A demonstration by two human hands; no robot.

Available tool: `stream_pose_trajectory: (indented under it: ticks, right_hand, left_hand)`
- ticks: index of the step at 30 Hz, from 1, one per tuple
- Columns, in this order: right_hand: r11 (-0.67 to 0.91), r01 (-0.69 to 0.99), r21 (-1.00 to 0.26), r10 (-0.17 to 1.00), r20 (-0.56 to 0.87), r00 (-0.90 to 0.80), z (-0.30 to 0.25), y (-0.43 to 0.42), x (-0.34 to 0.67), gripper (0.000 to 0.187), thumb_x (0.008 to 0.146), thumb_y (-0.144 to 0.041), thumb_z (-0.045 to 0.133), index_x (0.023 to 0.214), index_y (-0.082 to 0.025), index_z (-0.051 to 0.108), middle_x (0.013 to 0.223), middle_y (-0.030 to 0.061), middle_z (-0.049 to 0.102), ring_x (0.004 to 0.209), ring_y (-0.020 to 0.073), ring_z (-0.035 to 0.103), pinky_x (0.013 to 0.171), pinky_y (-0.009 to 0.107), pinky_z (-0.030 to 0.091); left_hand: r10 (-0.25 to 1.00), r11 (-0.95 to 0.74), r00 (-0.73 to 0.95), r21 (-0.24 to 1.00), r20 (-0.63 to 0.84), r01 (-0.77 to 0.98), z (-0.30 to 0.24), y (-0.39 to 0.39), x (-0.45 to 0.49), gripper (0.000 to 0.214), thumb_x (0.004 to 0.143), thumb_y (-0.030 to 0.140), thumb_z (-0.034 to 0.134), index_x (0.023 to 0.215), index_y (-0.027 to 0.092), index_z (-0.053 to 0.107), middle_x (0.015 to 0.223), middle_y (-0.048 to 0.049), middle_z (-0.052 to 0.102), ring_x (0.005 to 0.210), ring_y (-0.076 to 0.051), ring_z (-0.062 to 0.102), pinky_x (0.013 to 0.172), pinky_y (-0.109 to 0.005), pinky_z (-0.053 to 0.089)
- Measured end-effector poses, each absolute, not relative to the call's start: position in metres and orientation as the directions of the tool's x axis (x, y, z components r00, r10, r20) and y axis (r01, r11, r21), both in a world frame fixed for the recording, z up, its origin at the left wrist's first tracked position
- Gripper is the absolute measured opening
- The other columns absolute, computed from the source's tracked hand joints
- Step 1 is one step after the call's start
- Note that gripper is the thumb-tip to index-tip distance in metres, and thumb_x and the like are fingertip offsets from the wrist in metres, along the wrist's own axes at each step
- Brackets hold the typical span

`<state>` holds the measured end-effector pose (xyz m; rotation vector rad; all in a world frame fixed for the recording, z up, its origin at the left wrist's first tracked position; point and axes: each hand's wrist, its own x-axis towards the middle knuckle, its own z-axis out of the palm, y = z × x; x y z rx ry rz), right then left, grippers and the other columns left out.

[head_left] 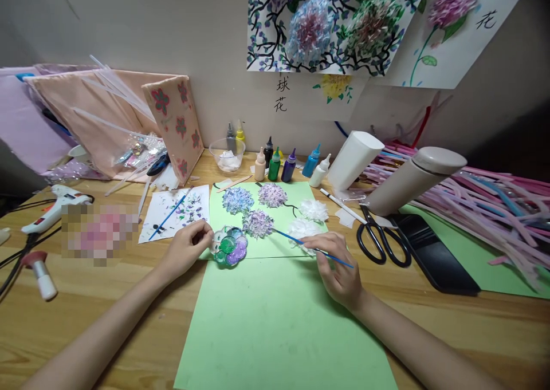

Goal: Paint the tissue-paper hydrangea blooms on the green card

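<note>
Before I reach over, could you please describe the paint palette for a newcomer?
Find the large green paper, then the left hand at its edge. The palette there is flower-shaped but glossy, smeared green and purple, unlike the fluffy flowers.

Left hand [189, 247]: fingers curled at the rim of a flower-shaped paint palette [230, 247]; grip unclear. Right hand [341, 272]: holds a thin blue brush [289, 236], tip at the lower purple flower [257, 223]. Blue flower [238, 200] and white flowers [313, 210] near, all on green sheets [283, 321]. Paint bottles [273, 169] behind. Black-handled scissors [361, 243] right of right hand.
</note>
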<state>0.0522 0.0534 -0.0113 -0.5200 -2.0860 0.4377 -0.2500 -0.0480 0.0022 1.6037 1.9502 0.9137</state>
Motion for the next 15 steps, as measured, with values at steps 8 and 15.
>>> stream_pose_trajectory:
  ticks: [8,15]
  right_hand:
    - [0.826,0.22,-0.52,0.554,0.672,-0.492,-0.0146,0.0548,0.0521,0.023,0.088,-0.012,0.043,0.101,-0.024,0.056,0.093,0.0037,0.068,0.089,0.0201,0.06,0.08,0.037,0.041]
    - [0.822,0.225,-0.523,0.558,0.664,-0.498,-0.0148,0.0547,0.0517,0.022,0.089,-0.013,0.042,0.101,-0.024,0.055,0.094,0.0035,0.068,0.09,0.0201,0.06,0.08,0.037,0.041]
  left_hand:
    - [0.971,0.091,-0.222,0.728,0.086,0.68,0.001,-0.0477,-0.2501,0.022,0.085,0.033,0.046,0.068,0.019,0.05,0.061,0.0024,0.051,0.059,-0.014,0.046,0.056,-0.024,0.035]
    - [0.975,0.088,-0.21,0.745,0.072,0.661,-0.0004,-0.0484,-0.2512,0.021,0.086,0.032,0.046,0.07,0.019,0.051,0.063,0.0022,0.053,0.059,-0.014,0.046,0.057,-0.024,0.035]
